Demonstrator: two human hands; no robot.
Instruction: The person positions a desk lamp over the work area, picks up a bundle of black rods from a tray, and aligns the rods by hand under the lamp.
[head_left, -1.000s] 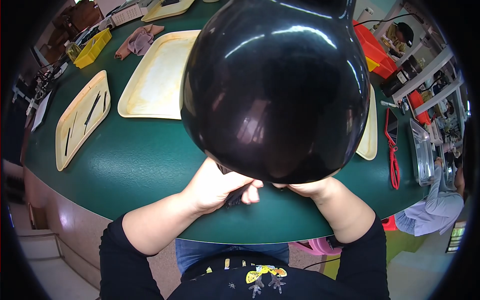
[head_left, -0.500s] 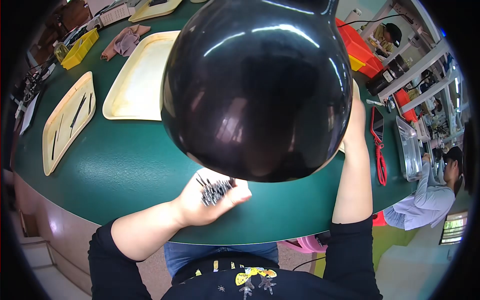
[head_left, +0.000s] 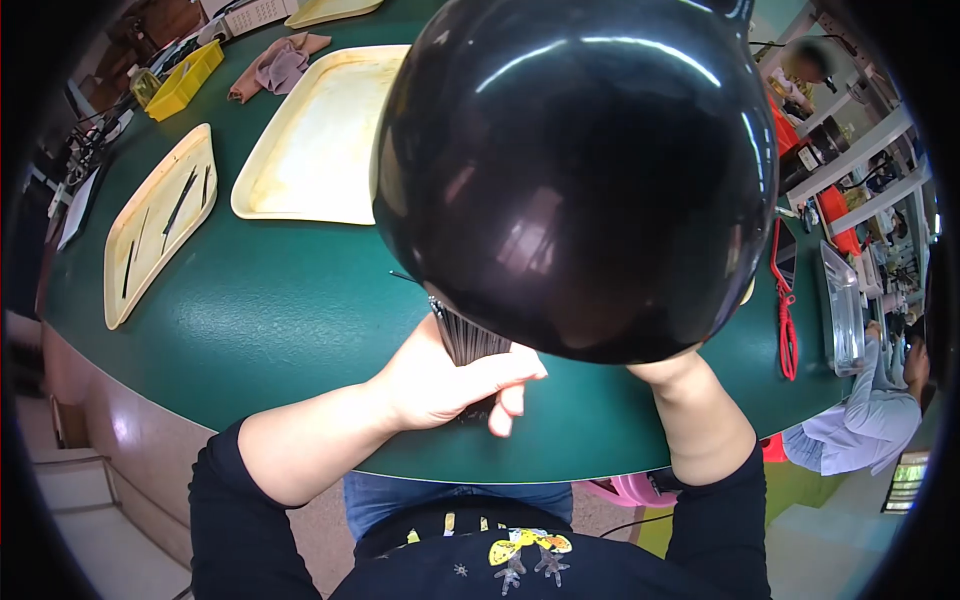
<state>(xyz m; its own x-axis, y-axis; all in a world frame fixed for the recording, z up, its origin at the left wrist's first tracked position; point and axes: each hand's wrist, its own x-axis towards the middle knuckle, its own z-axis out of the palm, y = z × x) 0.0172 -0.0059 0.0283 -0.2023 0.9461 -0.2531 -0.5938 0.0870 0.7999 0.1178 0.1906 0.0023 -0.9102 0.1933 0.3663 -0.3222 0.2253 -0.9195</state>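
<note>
My left hand (head_left: 455, 380) is closed around a bundle of thin black rods (head_left: 470, 335), fanned and pointing away from me. A single thin dark rod (head_left: 402, 276) sticks out beyond the bundle, partly behind the large glossy black dome (head_left: 570, 200), which looks like a lamp head. The dome hangs over the table and blocks the middle of the view. Below its lower edge shows the wrist of my right hand (head_left: 668, 370); its fingers are hidden. On the left, a narrow cream tray (head_left: 118, 290) carries several thin black rods (head_left: 180, 205).
A larger cream tray (head_left: 300, 215) lies partly behind the dome on the green table (head_left: 290, 300). Farther back are crumpled cloths (head_left: 280, 68) and a yellow bin (head_left: 187, 80). On the right lie a red cord (head_left: 788, 340) and a clear container (head_left: 843, 310); a person (head_left: 870, 400) sits beyond.
My right arm has drawn back toward me from beside the dome. My left hand has turned, so the bundle shows its length instead of its ends. The whole view has shifted slightly.
</note>
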